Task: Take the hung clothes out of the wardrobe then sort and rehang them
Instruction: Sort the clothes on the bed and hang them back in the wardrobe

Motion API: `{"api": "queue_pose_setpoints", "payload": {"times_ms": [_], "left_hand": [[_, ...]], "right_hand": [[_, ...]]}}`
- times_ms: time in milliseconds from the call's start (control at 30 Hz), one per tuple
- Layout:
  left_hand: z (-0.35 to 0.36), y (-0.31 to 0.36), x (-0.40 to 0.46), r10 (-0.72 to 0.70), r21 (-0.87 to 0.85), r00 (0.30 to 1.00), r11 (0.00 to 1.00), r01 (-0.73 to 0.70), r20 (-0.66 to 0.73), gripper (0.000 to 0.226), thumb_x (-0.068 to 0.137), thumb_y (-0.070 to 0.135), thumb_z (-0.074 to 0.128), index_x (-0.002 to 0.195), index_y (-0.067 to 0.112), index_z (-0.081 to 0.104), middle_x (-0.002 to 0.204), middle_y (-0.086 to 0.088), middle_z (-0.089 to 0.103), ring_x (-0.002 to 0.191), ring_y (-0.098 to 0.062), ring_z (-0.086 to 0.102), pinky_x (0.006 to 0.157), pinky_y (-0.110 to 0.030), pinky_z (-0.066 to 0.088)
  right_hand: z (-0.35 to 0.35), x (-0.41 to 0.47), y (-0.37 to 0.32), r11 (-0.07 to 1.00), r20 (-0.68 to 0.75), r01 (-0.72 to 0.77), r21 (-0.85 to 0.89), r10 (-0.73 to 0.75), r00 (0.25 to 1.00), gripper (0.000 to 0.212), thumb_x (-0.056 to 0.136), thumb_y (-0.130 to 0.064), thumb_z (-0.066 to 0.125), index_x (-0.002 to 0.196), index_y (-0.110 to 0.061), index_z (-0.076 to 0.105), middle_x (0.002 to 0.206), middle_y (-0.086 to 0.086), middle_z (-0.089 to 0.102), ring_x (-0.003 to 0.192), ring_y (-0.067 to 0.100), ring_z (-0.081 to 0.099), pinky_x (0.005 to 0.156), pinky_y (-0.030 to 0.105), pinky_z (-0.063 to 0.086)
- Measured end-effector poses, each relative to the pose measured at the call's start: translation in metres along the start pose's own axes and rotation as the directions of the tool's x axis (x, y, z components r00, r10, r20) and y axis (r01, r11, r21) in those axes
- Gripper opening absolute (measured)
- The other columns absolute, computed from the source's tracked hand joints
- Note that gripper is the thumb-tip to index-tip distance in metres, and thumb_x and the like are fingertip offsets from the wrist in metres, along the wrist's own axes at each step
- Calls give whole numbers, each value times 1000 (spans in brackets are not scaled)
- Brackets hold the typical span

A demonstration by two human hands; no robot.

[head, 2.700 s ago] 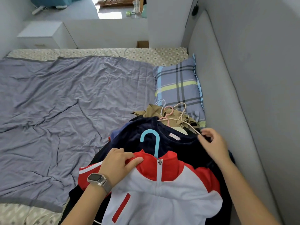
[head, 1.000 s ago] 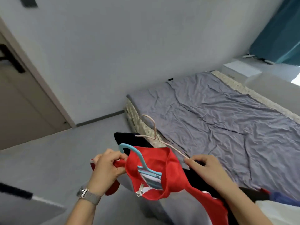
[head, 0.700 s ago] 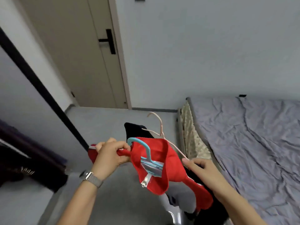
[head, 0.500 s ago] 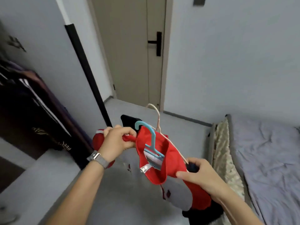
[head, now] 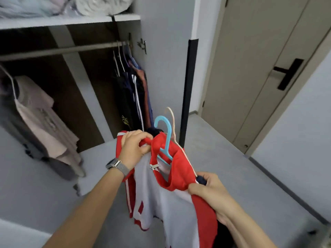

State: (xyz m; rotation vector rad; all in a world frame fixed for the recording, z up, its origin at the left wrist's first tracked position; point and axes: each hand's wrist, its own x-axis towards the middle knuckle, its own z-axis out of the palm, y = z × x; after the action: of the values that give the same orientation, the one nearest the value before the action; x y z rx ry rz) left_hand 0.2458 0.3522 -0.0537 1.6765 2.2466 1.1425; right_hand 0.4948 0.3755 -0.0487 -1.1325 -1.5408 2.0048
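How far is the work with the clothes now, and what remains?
Some dark clothes already hang on the wardrobe rail. In hand: left hand and right hand grip a red and white jacket on its blue hanger. Left: hooking it on the rail.

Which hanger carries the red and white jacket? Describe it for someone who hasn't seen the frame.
Start at the open wardrobe, then drop to the red and white jacket gripped by both hands in front of it. Its hanger rises from the collar: blue and broad, unlike the thin pale hanger just behind.

Left hand (head: 134, 148) and right hand (head: 208, 187) clenched, forearms outstretched.
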Motion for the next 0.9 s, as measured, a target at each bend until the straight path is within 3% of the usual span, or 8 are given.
{"api": "queue_pose_setpoints", "payload": {"times_ms": [167,233,333,433,500,633,733,900], "left_hand": [[-18,-54,11,-200,-136,975,973,185,-101,20,71,36,57,88,29,65,102,2,56,99,-8,49,89,-4,31],[-19,-77,18,-226,-105,967,971,214,-118,25,75,46,56,85,27,70,101,3,57,103,-8,48,94,-15,34],[-27,-105,37,-325,-124,934,943,308,-149,9,80,28,70,85,21,70,94,13,52,100,-7,48,91,-23,38],[-56,-128,43,-580,-389,779,792,471,-237,11,86,22,63,86,30,56,98,5,59,99,-17,58,86,-33,51],[-80,-132,38,-743,-562,658,598,571,-122,3,92,29,54,90,28,56,97,0,64,94,-21,63,79,-37,56],[-105,-123,42,-689,-563,631,380,734,357,24,85,46,60,90,24,67,88,3,72,88,-13,68,70,-31,59],[-107,-147,67,-697,-549,642,417,724,318,27,79,38,68,85,12,74,82,-9,74,81,-15,71,77,-36,59],[-112,-196,115,-772,-699,592,290,654,234,26,73,24,71,76,-1,70,76,-16,68,71,-23,67,68,-32,56]], "right_hand": [[56,66,-10,992,30,-66,106,63,998,27,42,-7,64,68,-2,61,71,16,45,67,28,37,57,30,27],[83,92,-14,989,37,-92,117,89,995,24,38,-6,63,62,-6,61,69,16,45,65,28,38,59,31,29],[121,128,-21,986,40,-124,107,121,992,29,34,-8,61,63,-6,59,67,15,46,60,26,40,56,31,30],[155,162,-34,979,58,-154,134,148,987,23,36,-5,61,58,-9,53,61,10,43,50,20,39,51,28,30],[176,186,-44,981,82,-148,129,138,987,22,38,-3,61,58,-9,53,59,9,44,49,20,40,51,28,31],[224,226,-56,994,132,-90,55,82,988,20,47,-2,59,66,-2,55,63,14,47,56,24,41,54,33,34],[250,252,-64,1000,196,-18,13,15,981,29,54,-3,60,76,14,53,68,20,54,63,29,48,61,38,38],[267,308,-93,997,320,60,-45,-42,947,10,73,11,64,83,9,65,74,20,67,69,31,63,65,34,50]]}}
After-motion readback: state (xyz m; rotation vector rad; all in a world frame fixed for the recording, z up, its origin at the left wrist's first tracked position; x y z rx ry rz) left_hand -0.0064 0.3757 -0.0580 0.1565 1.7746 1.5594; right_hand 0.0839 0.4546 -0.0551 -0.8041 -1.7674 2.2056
